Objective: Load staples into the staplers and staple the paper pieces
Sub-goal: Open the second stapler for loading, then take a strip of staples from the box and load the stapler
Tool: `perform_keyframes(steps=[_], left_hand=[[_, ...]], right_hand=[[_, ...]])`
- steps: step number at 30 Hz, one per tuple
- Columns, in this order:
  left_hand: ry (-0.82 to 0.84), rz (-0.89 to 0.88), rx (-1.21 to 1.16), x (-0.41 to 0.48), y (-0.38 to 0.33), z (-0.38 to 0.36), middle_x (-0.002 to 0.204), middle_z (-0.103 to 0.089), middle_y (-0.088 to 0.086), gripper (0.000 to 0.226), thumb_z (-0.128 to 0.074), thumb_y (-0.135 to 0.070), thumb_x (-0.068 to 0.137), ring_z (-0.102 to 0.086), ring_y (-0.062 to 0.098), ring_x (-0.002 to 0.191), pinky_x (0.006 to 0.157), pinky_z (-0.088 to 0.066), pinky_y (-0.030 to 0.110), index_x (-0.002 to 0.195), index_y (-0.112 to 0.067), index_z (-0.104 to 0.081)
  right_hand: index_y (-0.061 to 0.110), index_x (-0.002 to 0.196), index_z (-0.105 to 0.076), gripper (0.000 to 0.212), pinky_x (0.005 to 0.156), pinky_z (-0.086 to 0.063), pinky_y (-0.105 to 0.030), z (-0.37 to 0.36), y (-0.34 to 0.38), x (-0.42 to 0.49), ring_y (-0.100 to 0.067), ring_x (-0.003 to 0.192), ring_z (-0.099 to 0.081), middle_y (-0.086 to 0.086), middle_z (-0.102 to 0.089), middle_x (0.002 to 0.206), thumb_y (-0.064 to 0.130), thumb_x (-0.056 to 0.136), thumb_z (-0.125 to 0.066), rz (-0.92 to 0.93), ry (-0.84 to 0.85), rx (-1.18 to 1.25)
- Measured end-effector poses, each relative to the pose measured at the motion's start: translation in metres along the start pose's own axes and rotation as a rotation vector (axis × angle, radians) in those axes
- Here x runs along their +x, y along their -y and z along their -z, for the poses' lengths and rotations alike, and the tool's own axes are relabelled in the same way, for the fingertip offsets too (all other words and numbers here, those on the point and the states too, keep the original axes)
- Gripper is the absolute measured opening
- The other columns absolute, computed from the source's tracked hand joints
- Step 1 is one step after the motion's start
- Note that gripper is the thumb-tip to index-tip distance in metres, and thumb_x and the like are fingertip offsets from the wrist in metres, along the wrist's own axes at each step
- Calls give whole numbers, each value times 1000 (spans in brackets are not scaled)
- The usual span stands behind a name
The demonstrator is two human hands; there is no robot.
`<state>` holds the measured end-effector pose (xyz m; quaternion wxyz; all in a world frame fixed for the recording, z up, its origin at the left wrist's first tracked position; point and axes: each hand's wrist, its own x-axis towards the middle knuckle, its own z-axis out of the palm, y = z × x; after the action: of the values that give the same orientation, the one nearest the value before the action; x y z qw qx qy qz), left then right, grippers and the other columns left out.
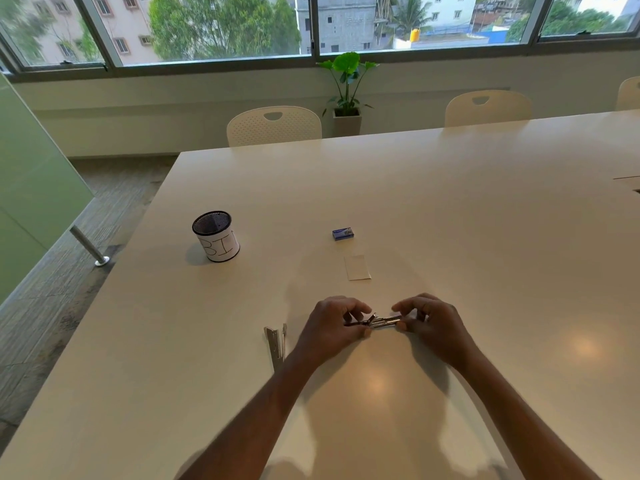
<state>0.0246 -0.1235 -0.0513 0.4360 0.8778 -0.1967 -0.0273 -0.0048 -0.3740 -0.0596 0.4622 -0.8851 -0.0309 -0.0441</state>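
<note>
Holding the stapler: both hands are gripping a small silver metal stapler [382, 320] by its ends, low over the near middle of the table; whether it is touching the tabletop cannot be told.
Left hand: the left hand [330, 329] is curling its fingers and thumb round the stapler's left end.
Right hand: the right hand [434, 323] is pinching the stapler's right end between thumb and bent fingers.
Second stapler: a second silver metal stapler [276, 344], opened out, is lying on the table just left of the left wrist.
Paper piece: a small white rectangular paper piece [357, 267] is lying flat beyond the hands.
Staple box: a small blue cardboard staple box [343, 234] is sitting farther back, near the paper but apart from it.
Bin: a black mesh cylindrical cup [216, 237], wearing a white paper band lettered "BIN", is standing upright well to the left.
Table: a large glossy white table [485, 237] is bearing all of these.
Surroundings: cream perforated chairs [274, 126] are standing at the far edge, and a green potted plant [347, 91] is standing below the windows.
</note>
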Motion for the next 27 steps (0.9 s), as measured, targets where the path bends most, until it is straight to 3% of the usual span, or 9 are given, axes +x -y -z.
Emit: perform_keyframes(steps=[4, 9, 11, 16, 18, 21, 24, 27], left_hand=[[-17, 15, -47, 0, 4, 7, 104, -76, -9, 52, -95, -32, 77, -68, 5, 93, 78, -52, 12, 125, -26, -77], [-122, 42, -59, 13, 10, 22, 94, -76, -10, 36, -90, -24, 85, -70, -2, 82, 75, -56, 13, 120, -22, -78], [-169, 68, -52, 25, 13, 28, 88, -76, -10, 30, -88, -21, 87, -69, -3, 77, 73, -53, 9, 116, -21, -79], [-267, 148, -35, 69, 22, 44, 85, -78, -3, 24, -85, -19, 90, -72, 5, 79, 77, -56, 11, 113, -21, -79], [-283, 188, -32, 91, 26, 49, 83, -77, -1, 23, -86, -17, 89, -74, 11, 79, 80, -58, 19, 111, -21, -80], [-295, 212, -7, 122, 33, 53, 79, -73, -2, 25, -86, -16, 87, -68, 10, 73, 78, -55, 20, 111, -19, -79], [-293, 219, 35, 149, 40, 52, 82, -74, -1, 32, -87, -17, 86, -71, 15, 78, 83, -59, 27, 116, -21, -77], [-288, 219, 89, 170, 48, 48, 88, -75, -1, 39, -88, -18, 86, -73, 18, 84, 84, -61, 32, 122, -23, -75]], right_hand=[[26, 110, -82, 38, 72, -48, -11, 10, -4, 6, -7, 78, -62, 5, -77, 104, 2, 82, -89, -62, -17, 40], [25, 111, -83, 28, 81, -54, -27, 22, -2, 31, -26, 89, -72, 5, -80, 101, 8, 89, -84, -112, -68, 54], [24, 110, -83, 26, 80, -54, -25, 23, 3, 46, -23, 88, -72, 3, -80, 100, 7, 91, -83, -97, -74, 63], [16, 112, -82, 23, 75, -50, -4, 15, 18, 93, 9, 78, -69, 4, -78, 96, 3, 93, -80, -37, -80, 61], [15, 112, -82, 21, 78, -52, -7, 8, 22, 116, 8, 82, -71, 3, -80, 98, 5, 93, -80, -26, -82, 51], [12, 116, -81, 23, 83, -55, -11, -3, 25, 151, 1, 90, -73, -1, -80, 103, 7, 94, -79, -2, -67, 2], [10, 121, -78, 27, 84, -59, -14, -17, 25, 179, 1, 86, -71, -3, -78, 100, 6, 94, -80, 2, -34, -62], [10, 130, -73, 37, 75, -50, -8, -32, 20, 200, -1, 83, -67, -1, -75, 103, 10, 93, -81, 19, 37, -156]])
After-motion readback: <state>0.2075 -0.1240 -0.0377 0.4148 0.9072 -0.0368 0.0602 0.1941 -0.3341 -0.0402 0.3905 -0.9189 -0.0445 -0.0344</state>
